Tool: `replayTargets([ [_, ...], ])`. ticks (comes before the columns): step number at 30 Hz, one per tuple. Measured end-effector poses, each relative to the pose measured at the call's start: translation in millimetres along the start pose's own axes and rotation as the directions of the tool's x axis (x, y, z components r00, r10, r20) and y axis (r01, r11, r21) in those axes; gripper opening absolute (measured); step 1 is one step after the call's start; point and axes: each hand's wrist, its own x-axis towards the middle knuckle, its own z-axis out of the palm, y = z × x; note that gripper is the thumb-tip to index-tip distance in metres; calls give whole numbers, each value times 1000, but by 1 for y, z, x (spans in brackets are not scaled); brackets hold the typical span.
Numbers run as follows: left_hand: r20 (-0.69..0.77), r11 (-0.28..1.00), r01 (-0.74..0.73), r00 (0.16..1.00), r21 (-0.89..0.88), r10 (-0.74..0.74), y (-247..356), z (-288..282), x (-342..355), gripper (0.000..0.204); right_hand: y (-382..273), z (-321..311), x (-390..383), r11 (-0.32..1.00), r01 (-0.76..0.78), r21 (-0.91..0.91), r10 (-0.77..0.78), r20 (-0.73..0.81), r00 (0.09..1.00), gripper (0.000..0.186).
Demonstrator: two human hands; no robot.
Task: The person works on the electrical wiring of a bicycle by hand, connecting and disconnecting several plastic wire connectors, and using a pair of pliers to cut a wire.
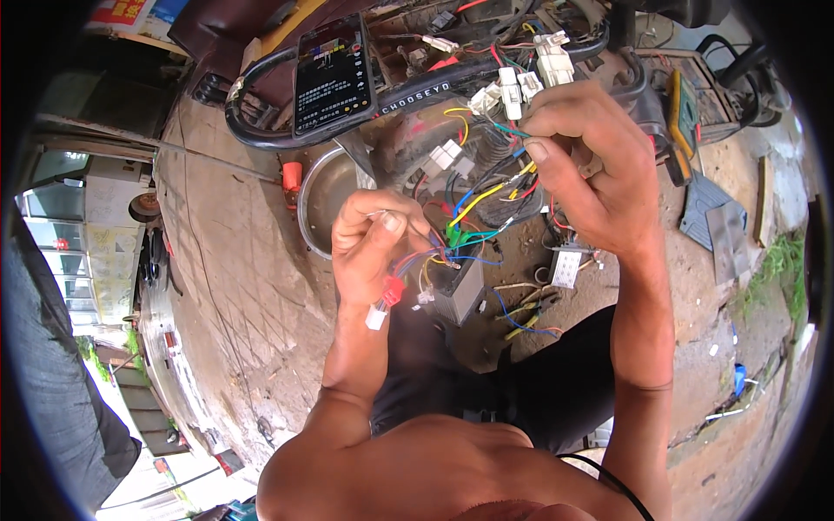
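Note:
My left hand (365, 239) is pinched shut on thin wires, with a red plug (391, 292) and a white plug (376, 318) hanging below it. My right hand (599, 174) grips wires near a teal one (506, 128), just below white connector blocks (509, 91). Between my hands runs a tangle of yellow (479, 202), blue and black wires with green connectors (454, 234), leading toward a silver finned box (458, 295). More white connectors (443, 156) lie above the tangle. The wire ends inside my fingers are partly hidden.
A phone (332, 74) rests on a black tubular frame (252, 117). A metal basin (306, 204), red cup (292, 178), yellow multimeter (685, 117), second finned box (565, 269), pliers (530, 317) and dark mat (699, 213) lie around me. Grey fabric (61, 347) fills the left edge.

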Motion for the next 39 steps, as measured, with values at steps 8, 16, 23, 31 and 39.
replayTargets([
  [8, 7, 999, -22, 1000, 44, 22, 8, 6, 7, 15, -3, -2, 3, 1000, -28, 4, 28, -5, 1000, 14],
  [16, 49, 992, -64, 997, 111, 59, 28, 21, 22, 11, -4, -3, 5, 998, -35, -46, 35, 2, 999, 14],
  [23, 64, 988, -80, 995, 133, 72, 38, 33, 31, 12, -1, -6, 6, 999, -36, -32, 36, -7, 999, 14],
  [31, 115, 958, -61, 993, 279, 30, 39, 55, 33, 10, 2, -10, 4, 999, -32, -7, 32, -28, 999, 16],
  [39, 74, 927, 60, 993, 370, -94, 50, 78, 50, 12, 4, -11, 1, 976, -207, 72, 208, -9, 978, 11],
])
